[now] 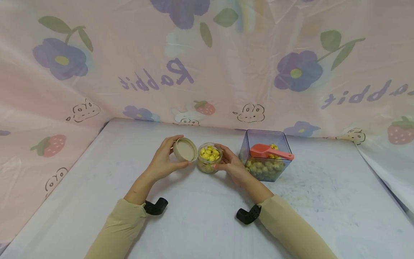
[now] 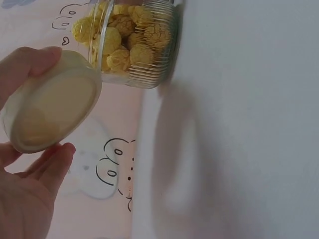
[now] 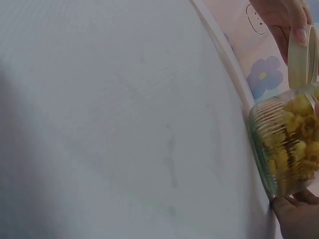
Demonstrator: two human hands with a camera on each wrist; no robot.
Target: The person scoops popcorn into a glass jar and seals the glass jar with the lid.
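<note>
A ribbed clear glass jar (image 1: 209, 166) full of yellow popcorn (image 1: 209, 153) stands uncapped on the table. My right hand (image 1: 233, 164) grips it from the right side, thumb in front and fingers behind. Just left of the jar, my left hand (image 1: 165, 160) holds a cream-coloured round lid (image 1: 185, 149) by its edge, tilted with its inside facing the head camera. In the left wrist view the lid (image 2: 55, 107) is close beside the jar's mouth; whether they touch I cannot tell. The right wrist view shows the jar (image 3: 284, 144) only in part, cut off by the frame's edge.
To the right of my right hand is a clear square plastic container (image 1: 265, 172), partly filled with popcorn. A coral-red scoop (image 1: 271, 151) lies across its top, handle over the right rim. Behind the white table (image 1: 200, 216) hangs a pink patterned curtain (image 1: 226, 72).
</note>
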